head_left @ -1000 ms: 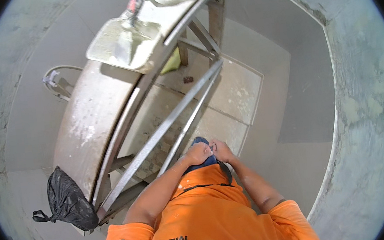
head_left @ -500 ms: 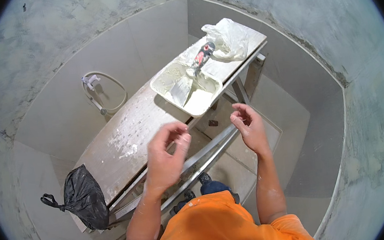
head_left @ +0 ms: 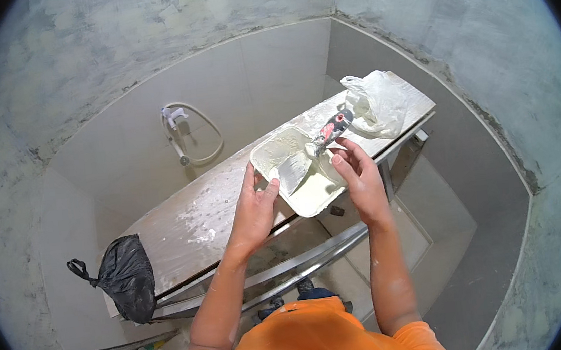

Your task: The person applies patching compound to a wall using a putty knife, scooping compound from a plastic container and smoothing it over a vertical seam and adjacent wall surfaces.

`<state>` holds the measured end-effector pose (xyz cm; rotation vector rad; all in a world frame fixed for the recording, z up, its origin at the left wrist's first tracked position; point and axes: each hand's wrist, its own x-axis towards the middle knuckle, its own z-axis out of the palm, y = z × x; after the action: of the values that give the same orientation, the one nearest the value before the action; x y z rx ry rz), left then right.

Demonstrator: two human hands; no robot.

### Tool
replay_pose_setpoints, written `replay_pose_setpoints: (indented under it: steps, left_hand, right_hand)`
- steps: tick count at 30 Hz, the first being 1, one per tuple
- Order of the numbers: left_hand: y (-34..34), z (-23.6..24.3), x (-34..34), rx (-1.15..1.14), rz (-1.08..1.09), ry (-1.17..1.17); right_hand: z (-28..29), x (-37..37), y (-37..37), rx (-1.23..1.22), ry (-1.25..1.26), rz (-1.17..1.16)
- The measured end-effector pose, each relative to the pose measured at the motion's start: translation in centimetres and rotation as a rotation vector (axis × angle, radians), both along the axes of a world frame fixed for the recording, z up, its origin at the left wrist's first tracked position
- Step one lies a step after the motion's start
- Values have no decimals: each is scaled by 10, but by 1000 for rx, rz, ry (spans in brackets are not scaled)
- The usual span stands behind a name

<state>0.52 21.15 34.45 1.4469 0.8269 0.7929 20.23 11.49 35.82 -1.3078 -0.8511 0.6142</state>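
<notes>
A white plastic tub (head_left: 316,192) of pale filler sits over the board's front half. A putty knife with a wide metal blade (head_left: 292,172) and a dark red-marked handle (head_left: 332,130) lies across it. My left hand (head_left: 257,211) grips the tub's left side, thumb at the near corner. My right hand (head_left: 360,177) is closed on the tub's right end, just below the knife handle. A crumpled white plastic bag (head_left: 378,101) lies on the board beyond the tub.
The long stained board (head_left: 188,231) rests on a metal frame (head_left: 269,267). A tied black bag (head_left: 125,281) lies at its left end. A hose with a sprayer (head_left: 180,117) hangs on the tiled back wall. Plastered walls (head_left: 462,29) surround this; my feet (head_left: 305,286) show below.
My hands have come up from my waist, open half a second ago, and now hold the tub. The view has tilted toward the walls, so the board appears lower.
</notes>
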Motion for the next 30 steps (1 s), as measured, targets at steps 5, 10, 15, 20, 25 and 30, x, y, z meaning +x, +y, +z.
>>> replay_pose_setpoints:
  steps: [5,10,15,20,25,30]
  left_hand:
    - [-16,26,4,-294,54,-75]
    - [-13,32,7,-371,-12,-56]
    - [-22,10,24,-222,-10,-263]
    - [-35,-3,41,-299,32,-728]
    - [-34,-34,55,-388,55,-748]
    - [-59,-21,76,-760,-397,-1025]
  right_hand:
    - [15,15,21,-68,27,98]
    - [18,29,39,-26,-43,133]
    - [17,21,44,100,130,117]
    - [0,29,50,195,186,82]
    - [18,21,34,282,456,26]
    - [36,25,-10,276,395,-108]
